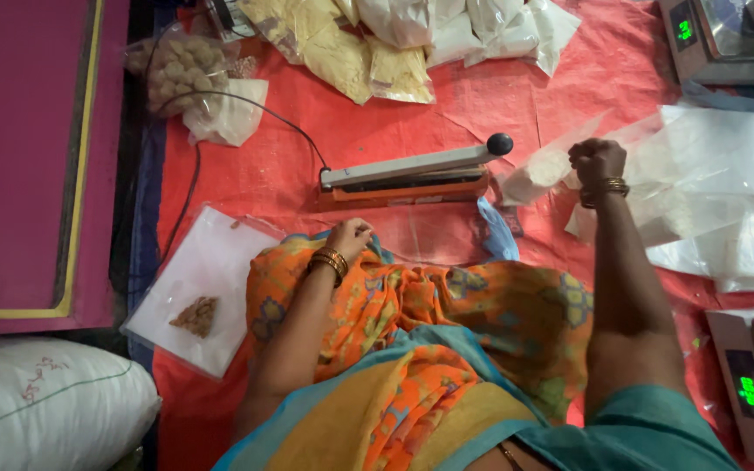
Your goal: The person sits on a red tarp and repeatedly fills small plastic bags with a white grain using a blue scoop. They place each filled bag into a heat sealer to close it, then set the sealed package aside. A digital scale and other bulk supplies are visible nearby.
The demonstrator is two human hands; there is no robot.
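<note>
Nearest the person, the left hand (349,237) rested with fingers curled loosely on the orange patterned cloth (412,314) over the knee, holding nothing that could be made out, just short of the orange heat sealer (407,179) lying closed on the red mat (377,113). Farther out on the right, the right hand (597,161) was closed in a fist around the neck of a clear bag of white powder (541,170), which lay just beside the sealer's black knob (499,144). Beyond them, bags of yellow powder (342,52) and white packets (482,30) were heaped at the mat's far edge.
</note>
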